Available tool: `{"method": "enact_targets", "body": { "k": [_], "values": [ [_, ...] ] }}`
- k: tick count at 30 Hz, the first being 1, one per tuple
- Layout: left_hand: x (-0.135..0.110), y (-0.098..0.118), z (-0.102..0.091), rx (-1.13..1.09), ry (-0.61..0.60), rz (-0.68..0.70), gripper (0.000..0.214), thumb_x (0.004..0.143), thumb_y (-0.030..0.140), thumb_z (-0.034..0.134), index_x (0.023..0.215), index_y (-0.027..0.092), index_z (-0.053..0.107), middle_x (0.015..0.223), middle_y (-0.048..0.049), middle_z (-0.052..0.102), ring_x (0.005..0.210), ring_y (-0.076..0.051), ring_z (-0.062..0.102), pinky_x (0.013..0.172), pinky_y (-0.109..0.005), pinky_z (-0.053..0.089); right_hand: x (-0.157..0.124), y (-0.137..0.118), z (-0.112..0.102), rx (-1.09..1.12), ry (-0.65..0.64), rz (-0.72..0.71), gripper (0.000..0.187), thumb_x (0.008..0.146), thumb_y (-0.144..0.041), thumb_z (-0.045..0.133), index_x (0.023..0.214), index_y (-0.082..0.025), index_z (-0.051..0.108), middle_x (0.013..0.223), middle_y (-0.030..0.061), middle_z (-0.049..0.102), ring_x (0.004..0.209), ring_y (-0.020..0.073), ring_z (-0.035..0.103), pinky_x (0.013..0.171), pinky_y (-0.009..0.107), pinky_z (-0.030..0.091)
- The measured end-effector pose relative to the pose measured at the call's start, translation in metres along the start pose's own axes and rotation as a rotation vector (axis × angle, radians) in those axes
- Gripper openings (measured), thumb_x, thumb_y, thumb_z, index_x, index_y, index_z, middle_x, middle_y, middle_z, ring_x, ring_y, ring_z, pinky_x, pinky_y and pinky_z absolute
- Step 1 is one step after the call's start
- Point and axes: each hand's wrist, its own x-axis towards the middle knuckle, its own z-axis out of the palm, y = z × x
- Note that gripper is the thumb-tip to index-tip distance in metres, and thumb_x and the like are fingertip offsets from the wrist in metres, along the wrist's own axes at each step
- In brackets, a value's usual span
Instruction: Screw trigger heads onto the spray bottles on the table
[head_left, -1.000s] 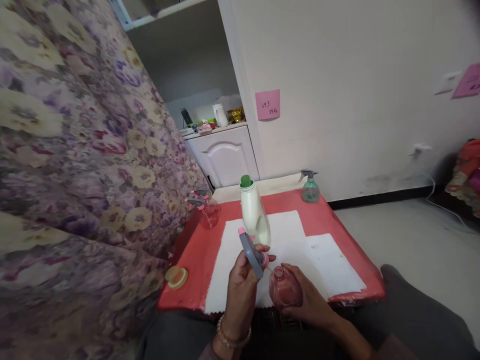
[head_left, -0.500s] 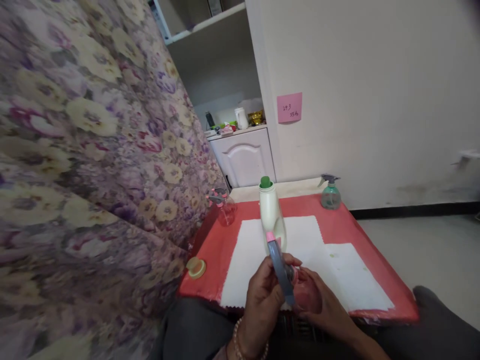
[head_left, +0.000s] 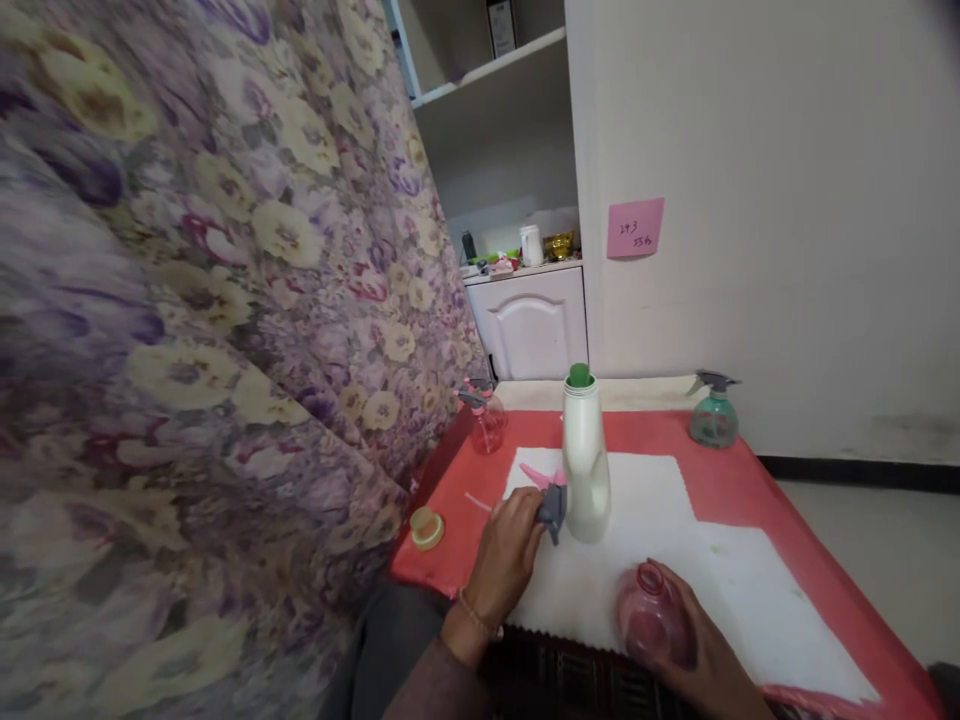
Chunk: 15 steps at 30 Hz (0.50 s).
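My left hand (head_left: 510, 535) grips a grey and pink trigger sprayer head (head_left: 553, 508), its thin dip tube pointing left over the red cloth. In my right hand (head_left: 701, 630) is a round, see-through pink spray bottle (head_left: 651, 618), its neck uncovered, held over the near edge of the white cloth. Between and beyond the hands stands a tall pale-green jug (head_left: 587, 460) without its cap; something green fills its mouth. A pale yellow cap (head_left: 426, 528) lies at the left of the table.
Pink spray bottles (head_left: 486, 420) stand at the back left, a green spray bottle (head_left: 714, 415) at the back right. White cloth (head_left: 637, 570) covers part of the red tablecloth (head_left: 637, 430). A floral curtain (head_left: 300, 330) hangs close on the left.
The sprayer head has come off the pink bottle. My left hand has carried it left, while my right hand holds the open bottle apart. The view has shifted left.
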Motion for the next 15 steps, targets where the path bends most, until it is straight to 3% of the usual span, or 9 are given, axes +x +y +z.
{"method": "enact_targets", "body": {
  "k": [2,6,10,15],
  "values": [
    [0.000,-0.031,0.020,0.256,-0.171,-0.111,0.024,0.096,0.015,0.041,0.117,0.021,0.053,0.117,-0.0060,0.060,0.105,-0.020,0.054,0.091,-0.034,0.042,0.000,0.008,0.002,-0.025,0.001,-0.006,0.078,0.075,-0.042,0.069,0.142,-0.023,0.033,0.150,0.0125,0.043,0.140,0.0327,0.039,0.118,0.046,0.034],
    [-0.006,-0.080,0.050,0.335,-0.269,-0.168,0.025,0.094,0.010,0.039,0.105,0.020,0.059,0.105,-0.0048,0.064,0.097,-0.021,0.058,0.086,-0.033,0.041,0.000,0.021,0.003,-0.072,-0.012,-0.011,0.085,0.072,-0.038,0.072,0.144,-0.022,0.029,0.153,0.0136,0.040,0.142,0.0348,0.035,0.120,0.049,0.030],
    [-0.011,-0.110,0.061,0.373,-0.291,-0.191,0.028,0.093,0.009,0.039,0.105,0.020,0.061,0.105,-0.0053,0.064,0.096,-0.021,0.059,0.086,-0.033,0.041,0.000,0.029,0.003,-0.098,-0.014,-0.006,0.087,0.072,-0.036,0.071,0.145,-0.023,0.027,0.154,0.0144,0.037,0.144,0.0356,0.032,0.120,0.051,0.029],
    [-0.016,-0.135,0.068,0.398,-0.222,-0.238,0.037,0.092,0.006,0.039,0.118,0.021,0.060,0.123,-0.0075,0.061,0.110,-0.022,0.055,0.094,-0.035,0.039,0.000,0.039,0.003,-0.099,-0.026,-0.001,0.089,0.073,-0.038,0.071,0.147,-0.021,0.024,0.154,0.0162,0.036,0.144,0.0371,0.030,0.119,0.052,0.029]
  ]
}}
